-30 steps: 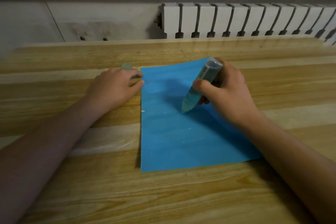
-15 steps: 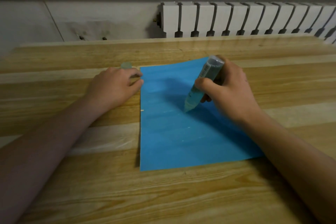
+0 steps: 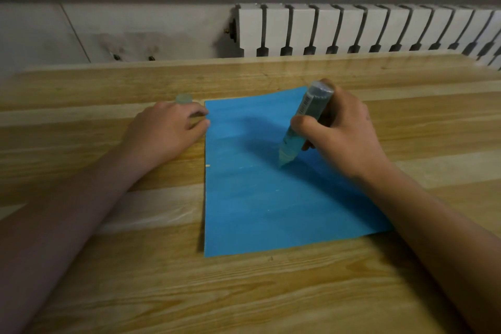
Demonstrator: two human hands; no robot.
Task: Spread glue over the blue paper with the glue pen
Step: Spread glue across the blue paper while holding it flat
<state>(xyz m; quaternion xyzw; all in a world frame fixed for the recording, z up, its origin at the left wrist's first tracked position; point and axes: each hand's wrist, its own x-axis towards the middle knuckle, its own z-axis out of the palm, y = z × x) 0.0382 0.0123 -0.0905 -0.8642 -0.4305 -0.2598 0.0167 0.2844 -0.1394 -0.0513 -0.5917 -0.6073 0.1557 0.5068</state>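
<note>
Near table: From my remote seat, a broad band of wooden table (image 3: 244,293) lies between me and the sheet's near edge.
Blue paper: The blue paper (image 3: 271,211) lies flat at mid-table. Its left edge runs straight away from me; the right forearm crosses its near right corner.
Glue pen: The glue pen (image 3: 303,125) is tilted, tip down on the sheet right of centre, with blue surface stretching to its left and toward me.
Right hand: The right hand (image 3: 347,138) has fingers and thumb wrapped round the pen's barrel.
Left hand: The left hand (image 3: 165,135), loosely curled and holding nothing, rests on the wood with thumb tip at the sheet's left edge. I cannot tell whether it pins the paper.
Cap: A small pale cap (image 3: 184,98) stands just beyond that hand, beside the far left corner.
Far edge: The table ends before a white radiator (image 3: 352,27).
</note>
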